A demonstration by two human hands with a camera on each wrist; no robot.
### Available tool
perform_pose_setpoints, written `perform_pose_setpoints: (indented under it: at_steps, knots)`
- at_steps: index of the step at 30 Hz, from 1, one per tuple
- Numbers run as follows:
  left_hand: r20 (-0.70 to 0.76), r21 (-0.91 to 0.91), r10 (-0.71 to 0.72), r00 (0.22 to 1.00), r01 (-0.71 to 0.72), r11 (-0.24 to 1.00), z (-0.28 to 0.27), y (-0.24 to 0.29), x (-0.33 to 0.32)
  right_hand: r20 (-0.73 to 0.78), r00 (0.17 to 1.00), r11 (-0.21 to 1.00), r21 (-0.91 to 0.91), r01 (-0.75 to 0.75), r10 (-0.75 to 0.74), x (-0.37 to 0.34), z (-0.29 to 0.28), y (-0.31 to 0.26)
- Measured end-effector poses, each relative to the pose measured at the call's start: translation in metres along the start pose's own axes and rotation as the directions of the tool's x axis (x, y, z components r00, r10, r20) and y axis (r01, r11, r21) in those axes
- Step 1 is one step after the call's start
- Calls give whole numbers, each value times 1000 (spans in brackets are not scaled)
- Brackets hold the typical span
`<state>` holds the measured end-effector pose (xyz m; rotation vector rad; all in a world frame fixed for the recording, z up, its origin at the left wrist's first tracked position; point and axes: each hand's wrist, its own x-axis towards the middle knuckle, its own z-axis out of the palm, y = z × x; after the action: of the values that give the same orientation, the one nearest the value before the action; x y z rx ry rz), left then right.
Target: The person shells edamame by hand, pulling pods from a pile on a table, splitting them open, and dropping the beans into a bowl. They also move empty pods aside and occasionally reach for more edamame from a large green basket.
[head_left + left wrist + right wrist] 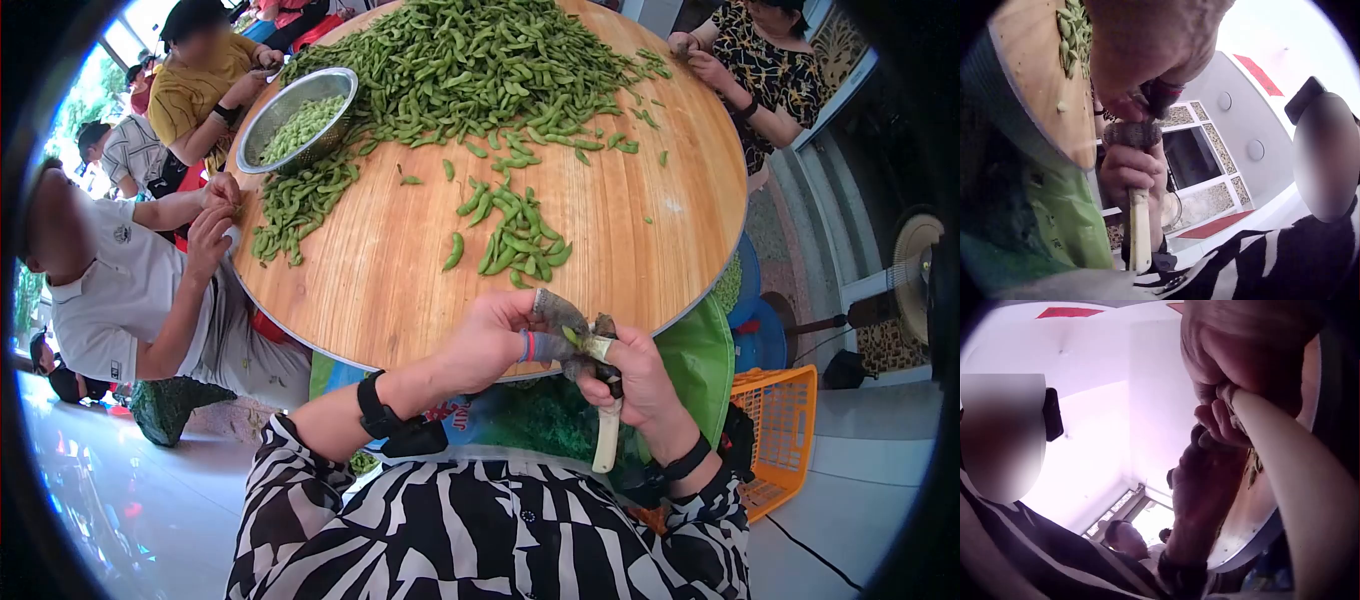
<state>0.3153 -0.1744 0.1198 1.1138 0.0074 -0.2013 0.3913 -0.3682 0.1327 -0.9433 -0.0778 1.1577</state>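
Note:
My left hand (488, 338) is at the table's near edge, with grey covers (545, 346) on its fingertips. Between those fingers it pinches a green soybean pod (571, 335), mostly hidden. My right hand (645, 385) meets it there, its fingers curled round a pale-handled tool (606, 440). The handle points down out of the fist; the tool's working end is hidden. In the left wrist view the handle (1140, 231) hangs below the right fist, and in the right wrist view the handle (1285, 437) looms close. Just beyond my hands lies a small group of pods (520, 235).
A large heap of pods (480, 70) covers the back of the round wooden table (380, 270). A metal colander (346, 92) with shelled beans (300, 130) stands at the left. Other people sit around the table. An orange crate (785, 430) is on the floor at right.

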Motion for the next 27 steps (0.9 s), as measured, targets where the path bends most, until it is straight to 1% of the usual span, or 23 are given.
perform_pose_setpoints:
  at_steps: [1,2,3,4,5,6,7,8,9,11,12,13,14,15,17,19,20,22,27]
  knots:
    - [-26,3,32,999,-32,999,-1,-6,2,1,1000,1000,0,2,-2,2,-1,3]
    - [-51,6,63,997,-63,998,-2,-10,4,-22,1000,997,-80,21,-23,3,-2,7]
    - [-49,8,63,997,-63,998,0,-7,4,-43,998,987,-159,38,-45,4,-3,9]
    - [-96,-69,62,993,-69,995,3,-1,3,-82,990,948,-308,81,-111,2,-3,10]
    - [-142,-146,56,988,-77,986,4,2,3,-82,990,948,-307,80,-110,-1,-2,8]
    - [-143,-145,56,988,-77,986,1,3,3,-102,979,941,-309,136,-175,-3,-2,6]
    - [-170,-64,48,984,-59,996,-3,5,2,-120,964,930,-312,192,-239,-5,-3,4]
    - [-196,18,42,980,-39,999,-6,5,1,-93,963,893,-405,197,-254,-7,-8,2]
    - [-196,19,42,980,-39,999,-6,5,1,-93,962,893,-405,198,-255,-8,-5,3]
    - [-190,221,21,982,21,975,-4,5,3,-54,966,866,-458,200,-252,-10,1,3]
    - [-186,223,22,982,20,975,-2,4,4,-51,972,893,-408,189,-229,-10,-2,10]
    - [-209,182,33,977,5,983,2,3,4,-53,972,894,-407,190,-230,-10,-3,12]
    - [-235,138,42,971,-9,990,6,1,4,-24,968,887,-405,220,-251,-10,-2,14]
    - [-234,137,40,971,-8,990,7,-2,4,7,962,880,-403,251,-271,-10,-1,15]
    - [-288,82,30,957,-7,997,6,-6,6,18,962,877,-407,256,-273,-10,1,16]
    - [-292,104,32,956,-1,995,6,-4,7,67,959,856,-438,275,-274,-8,1,17]
    - [-295,126,32,955,5,992,6,-4,7,67,959,856,-437,275,-274,-8,1,18]
    - [-290,133,42,956,-3,991,8,-3,8,86,956,882,-370,291,-279,-7,0,18]
    - [-302,167,63,951,-12,986,10,-1,7,72,954,868,-398,295,-291,-6,1,19]
